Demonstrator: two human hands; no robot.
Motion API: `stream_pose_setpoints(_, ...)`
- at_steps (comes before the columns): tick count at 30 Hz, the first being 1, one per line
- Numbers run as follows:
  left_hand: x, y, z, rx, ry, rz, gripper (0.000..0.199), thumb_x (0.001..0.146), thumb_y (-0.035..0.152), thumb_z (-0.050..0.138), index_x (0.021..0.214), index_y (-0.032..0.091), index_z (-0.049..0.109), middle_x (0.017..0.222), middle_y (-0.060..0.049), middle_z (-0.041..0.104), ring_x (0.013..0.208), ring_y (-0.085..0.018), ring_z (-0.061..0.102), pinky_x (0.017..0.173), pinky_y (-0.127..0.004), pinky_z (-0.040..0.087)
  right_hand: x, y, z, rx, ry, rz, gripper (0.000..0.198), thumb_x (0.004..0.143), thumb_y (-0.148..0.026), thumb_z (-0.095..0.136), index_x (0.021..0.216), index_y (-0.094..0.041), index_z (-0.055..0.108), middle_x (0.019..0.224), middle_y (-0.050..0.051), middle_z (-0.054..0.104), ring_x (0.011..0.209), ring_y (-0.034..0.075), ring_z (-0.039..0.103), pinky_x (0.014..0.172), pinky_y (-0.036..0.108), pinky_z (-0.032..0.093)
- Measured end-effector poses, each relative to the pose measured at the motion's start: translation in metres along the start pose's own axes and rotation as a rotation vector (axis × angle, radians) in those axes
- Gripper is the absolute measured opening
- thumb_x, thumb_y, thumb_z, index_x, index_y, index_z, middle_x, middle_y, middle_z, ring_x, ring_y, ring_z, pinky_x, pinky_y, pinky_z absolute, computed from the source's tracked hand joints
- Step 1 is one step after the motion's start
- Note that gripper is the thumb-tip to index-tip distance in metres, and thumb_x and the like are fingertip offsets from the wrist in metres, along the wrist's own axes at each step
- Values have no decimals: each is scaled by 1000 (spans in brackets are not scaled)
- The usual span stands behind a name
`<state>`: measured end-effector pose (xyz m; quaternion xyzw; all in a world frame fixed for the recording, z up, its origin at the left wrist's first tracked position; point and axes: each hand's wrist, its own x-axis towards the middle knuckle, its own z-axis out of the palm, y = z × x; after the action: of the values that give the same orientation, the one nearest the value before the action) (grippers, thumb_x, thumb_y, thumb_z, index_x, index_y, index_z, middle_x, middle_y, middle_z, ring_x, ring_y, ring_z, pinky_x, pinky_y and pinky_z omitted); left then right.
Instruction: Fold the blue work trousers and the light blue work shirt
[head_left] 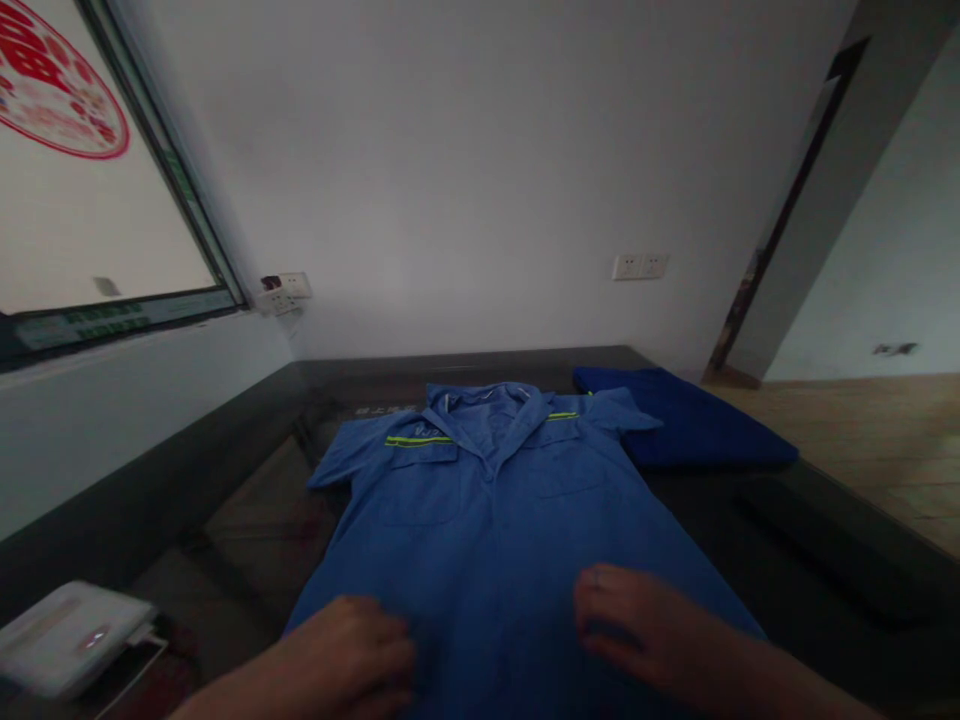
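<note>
A blue short-sleeved work shirt (491,520) lies spread face up, its collar at the far end. It has chest pockets and yellow-green stripes across the chest. Over its lower left part is my left hand (356,650), fingers bent and smeared by motion; whether they grip cloth is unclear. My right hand (634,620) is over the lower right part, thumb and fingers bent but apart, with no cloth visibly held between them. I cannot make out whether either hand touches the shirt. The shirt's lower end runs out of view.
The dark glossy table (247,500) stands against the wall. Folded dark blue cloth (682,415) lies beyond the right sleeve. A long black object (832,545) is at right, and a white case-like device (75,635) at the left front. Wall sockets (640,266) are behind.
</note>
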<state>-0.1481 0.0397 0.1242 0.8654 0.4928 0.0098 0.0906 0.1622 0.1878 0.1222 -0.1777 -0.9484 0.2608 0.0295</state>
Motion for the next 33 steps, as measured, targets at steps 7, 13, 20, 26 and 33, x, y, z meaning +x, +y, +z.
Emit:
stream_pose_setpoints(7, 109, -115, -62, -7, 229, -204, 19, 90, 27, 45, 85, 18, 61, 83, -2, 64, 74, -14, 58, 68, -22, 41, 69, 70, -81, -293, 67, 108, 19, 90, -29, 48, 88, -18, 64, 88, 6, 67, 81, 19, 60, 72, 29, 42)
stream_pose_setpoints(13, 193, -213, -55, 176, 391, -358, 19, 87, 18, 46, 94, 14, 63, 97, -8, 63, 94, -19, 58, 87, -28, 43, 149, 139, -127, -455, 287, 379, 17, 88, -26, 50, 92, -21, 66, 90, 5, 69, 81, 18, 62, 66, 24, 40)
stream_pose_setpoints(20, 248, -253, -36, 275, 362, -564, 30, 85, 7, 41, 107, 14, 60, 113, -13, 58, 108, -22, 54, 96, -33, 40, 218, 180, -131, -377, 442, 557, 23, 88, -24, 48, 106, -23, 62, 105, 6, 68, 96, 20, 63, 75, 26, 44)
stream_pose_setpoints(26, 272, -285, -19, 155, 350, -768, 32, 87, 10, 37, 112, 11, 57, 117, -19, 58, 111, -26, 55, 94, -38, 41, 256, 214, -113, -321, 456, 680, 32, 86, -26, 52, 118, -20, 56, 110, 13, 66, 101, 26, 63, 79, 34, 46)
stream_pose_setpoints(33, 280, -330, -23, -235, 349, -1030, 35, 86, 39, 46, 95, 12, 66, 97, -18, 69, 102, -31, 62, 81, -35, 47, 272, 237, -104, -270, 480, 739, 22, 84, -25, 54, 104, -21, 63, 106, 11, 67, 99, 26, 63, 76, 33, 47)
